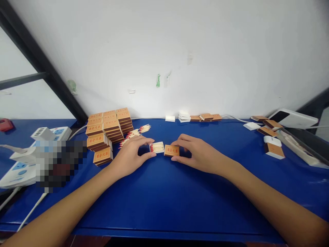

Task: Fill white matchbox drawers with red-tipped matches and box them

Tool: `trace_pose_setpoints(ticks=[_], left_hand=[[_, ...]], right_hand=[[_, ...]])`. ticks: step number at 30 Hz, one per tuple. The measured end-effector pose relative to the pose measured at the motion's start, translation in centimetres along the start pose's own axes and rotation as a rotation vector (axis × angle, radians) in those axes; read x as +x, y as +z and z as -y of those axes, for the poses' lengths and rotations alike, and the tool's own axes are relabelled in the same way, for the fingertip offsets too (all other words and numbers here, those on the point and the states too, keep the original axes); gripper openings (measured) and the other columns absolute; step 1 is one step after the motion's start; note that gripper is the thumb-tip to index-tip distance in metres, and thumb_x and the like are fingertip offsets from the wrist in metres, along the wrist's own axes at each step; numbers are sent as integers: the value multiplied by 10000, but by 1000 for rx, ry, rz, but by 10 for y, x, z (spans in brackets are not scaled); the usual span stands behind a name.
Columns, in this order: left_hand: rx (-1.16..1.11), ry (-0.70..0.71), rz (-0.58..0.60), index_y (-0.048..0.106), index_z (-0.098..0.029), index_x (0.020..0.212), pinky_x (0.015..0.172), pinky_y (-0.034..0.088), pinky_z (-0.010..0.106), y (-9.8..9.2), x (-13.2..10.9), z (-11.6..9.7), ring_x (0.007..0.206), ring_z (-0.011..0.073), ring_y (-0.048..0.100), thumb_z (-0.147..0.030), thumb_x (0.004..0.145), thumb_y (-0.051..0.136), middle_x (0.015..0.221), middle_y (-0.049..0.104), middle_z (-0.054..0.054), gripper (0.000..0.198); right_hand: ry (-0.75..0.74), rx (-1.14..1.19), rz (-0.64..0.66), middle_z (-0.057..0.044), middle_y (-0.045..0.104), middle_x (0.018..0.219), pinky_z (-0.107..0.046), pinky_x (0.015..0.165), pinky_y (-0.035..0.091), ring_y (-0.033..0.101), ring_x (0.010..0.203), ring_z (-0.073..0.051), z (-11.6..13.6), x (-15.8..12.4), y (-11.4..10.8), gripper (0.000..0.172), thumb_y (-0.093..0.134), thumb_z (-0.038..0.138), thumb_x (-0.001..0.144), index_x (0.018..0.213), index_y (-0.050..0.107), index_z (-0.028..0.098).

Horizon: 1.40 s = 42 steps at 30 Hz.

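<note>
Near the middle of the table, my left hand (131, 152) pinches the left end of a white matchbox tray (157, 147) between thumb and index finger. Matches (157, 148) with red heads fill the tray, heads mostly to the left. My right hand (196, 151) grips an orange-brown matchbox sleeve (171, 150) by its right end, label up. Sleeve and tray lie end to end, very close together; whether they touch I cannot tell. Behind my left hand are loose piles of matches (145, 128), partly hidden by its fingers.
Stacked matchboxes (110, 121) stand at the back left, beside a white power strip (25, 164) with plugs and cables. White trays (184, 116) and brown sleeves (205, 117) lie along the wall. More matchbox parts (274, 149), a white case (272, 141) and a white device (294, 118) sit on the right.
</note>
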<state>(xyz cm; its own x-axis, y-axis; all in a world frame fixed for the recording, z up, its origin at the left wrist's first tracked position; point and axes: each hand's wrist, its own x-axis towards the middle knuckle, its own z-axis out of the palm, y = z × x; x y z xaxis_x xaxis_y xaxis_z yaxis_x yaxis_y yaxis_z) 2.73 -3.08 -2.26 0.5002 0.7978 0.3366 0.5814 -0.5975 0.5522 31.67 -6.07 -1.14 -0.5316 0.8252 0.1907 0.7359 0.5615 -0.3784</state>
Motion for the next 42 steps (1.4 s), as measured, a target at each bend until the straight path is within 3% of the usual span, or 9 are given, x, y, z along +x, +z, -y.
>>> trace_pose_setpoints(ticks=[6,12,20,32,42], left_hand=[[-43,26,2,772,-215,1180,1050,530,448,-2,1,-3,1136,276,716,-422,911,801,1203,784,70,341],[-82,26,17,775,-224,1156,997,554,407,-3,2,-3,1094,246,716,-385,907,805,1186,780,50,298],[-148,50,49,780,-225,1132,880,578,351,-5,3,-6,975,204,700,-354,902,814,1110,777,38,266],[-343,17,8,789,-212,1196,1021,617,396,-4,4,-2,1050,216,744,-372,855,863,1201,767,73,384],[-243,162,28,798,-230,1148,910,614,351,-7,4,-5,967,193,723,-358,857,873,1106,779,54,327]], right_hand=[[-23,15,-83,-89,673,1130,-357,749,556,672,869,-208,2,0,-1,386,690,450,987,1297,693,220],[-4,111,-81,-85,652,1146,-337,713,545,628,805,-172,2,0,1,375,665,482,1001,1268,690,220],[-31,223,-145,-72,639,1157,-351,772,574,640,857,-178,0,2,5,333,710,443,981,1259,695,260],[35,401,-280,-61,680,1113,-382,819,631,681,865,-185,1,5,10,319,790,440,913,1171,741,259],[-97,325,-224,-73,671,1143,-387,844,621,672,883,-187,5,2,7,350,787,397,932,1249,724,263]])
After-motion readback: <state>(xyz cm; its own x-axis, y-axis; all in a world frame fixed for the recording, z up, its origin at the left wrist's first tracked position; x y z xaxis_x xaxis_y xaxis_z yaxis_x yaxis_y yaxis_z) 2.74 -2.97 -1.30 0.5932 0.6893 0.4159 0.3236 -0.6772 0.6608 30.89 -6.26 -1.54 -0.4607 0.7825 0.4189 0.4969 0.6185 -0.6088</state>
